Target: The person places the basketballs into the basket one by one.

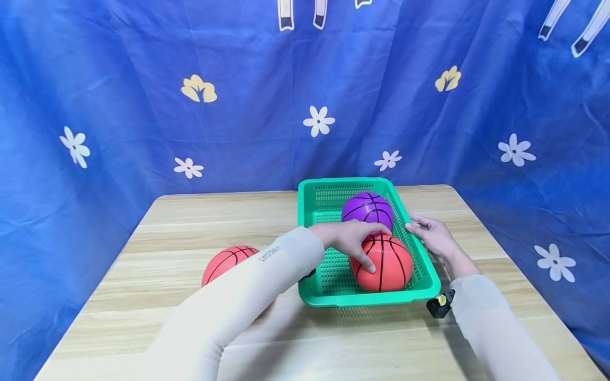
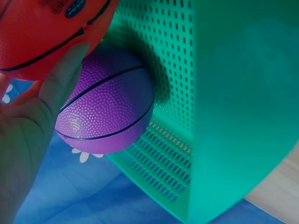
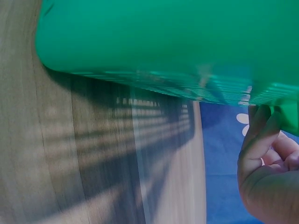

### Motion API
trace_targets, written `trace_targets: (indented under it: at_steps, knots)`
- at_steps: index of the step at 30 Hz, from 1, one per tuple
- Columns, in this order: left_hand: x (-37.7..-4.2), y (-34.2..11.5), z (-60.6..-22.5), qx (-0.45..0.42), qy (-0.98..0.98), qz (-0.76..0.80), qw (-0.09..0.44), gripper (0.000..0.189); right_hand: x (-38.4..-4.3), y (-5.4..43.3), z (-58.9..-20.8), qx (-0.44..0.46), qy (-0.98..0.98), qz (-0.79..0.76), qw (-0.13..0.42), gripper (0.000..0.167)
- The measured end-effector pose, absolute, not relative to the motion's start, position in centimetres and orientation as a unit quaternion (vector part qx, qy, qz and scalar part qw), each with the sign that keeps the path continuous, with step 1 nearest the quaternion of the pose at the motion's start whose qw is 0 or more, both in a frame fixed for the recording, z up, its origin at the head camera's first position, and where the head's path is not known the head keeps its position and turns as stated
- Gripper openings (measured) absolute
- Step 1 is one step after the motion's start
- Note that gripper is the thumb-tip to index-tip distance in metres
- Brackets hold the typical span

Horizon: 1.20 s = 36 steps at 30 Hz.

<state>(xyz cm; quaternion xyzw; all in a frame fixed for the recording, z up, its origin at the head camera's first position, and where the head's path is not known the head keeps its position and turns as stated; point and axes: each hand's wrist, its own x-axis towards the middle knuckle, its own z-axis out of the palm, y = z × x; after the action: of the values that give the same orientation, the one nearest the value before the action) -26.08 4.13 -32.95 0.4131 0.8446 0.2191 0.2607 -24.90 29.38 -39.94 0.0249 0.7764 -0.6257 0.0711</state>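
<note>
1. Orange-red, black-seamed toy basketball (image 1: pixel 393 267), rubbery-looking: you have it inside the near half of the rectangular green perforated plastic basket (image 1: pixel 371 300), towards the right wall. You can't tell from these views whether it bears on the basket's floor.
2. Your left hand (image 1: pixel 350 239) grips that ball from above, the fingers curved over its top and the thumb down its near left side.
3. Expect it to be light and springy, giving a little under pressure and unlikely to break. Being round, it would probably roll or twist if you pinched only the crown; spread your fingers and thumb towards its widest part, where the skin should give good friction.
4. Off to your left, a second orange-red basketball (image 1: pixel 224 264) rests on the pale wood-grain worktop (image 1: pixel 167 254), well apart from the basket and partly hidden behind your white left sleeve (image 1: pixel 209 317).
5. Your right hand (image 1: pixel 436 241) holds the basket's right rim, thumb on the edge and fingers bent underneath. The plastic looks thin and fairly stiff, so a light hold should be enough to steady it.
6. Beyond the gripped ball, a purple, black-seamed basketball (image 1: pixel 364 206) with a pebbled skin lies in the basket, against or just beside the right wall.
7. Farthest from you hangs a blue fabric backdrop (image 1: pixel 248 116) with white flowers.
</note>
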Motion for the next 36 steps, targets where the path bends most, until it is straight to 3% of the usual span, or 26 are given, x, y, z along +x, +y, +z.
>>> trace_targets:
  at_steps: [13,22,36]
  knots:
    - [-26.0,3.2,-33.9,0.395,0.852,0.195,0.283,0.089,-24.7,29.0,-39.8,0.025,0.772,-0.63,0.08,0.059]
    - [-26.1,2.7,-34.3,0.405,0.854,0.21,0.252,0.085,-24.8,29.0,-39.8,0.025,0.778,-0.623,0.079,0.061]
    - [-26.1,1.4,-33.2,0.404,0.837,0.267,0.257,0.089,-24.7,29.3,-39.8,0.019,0.777,-0.624,0.082,0.062]
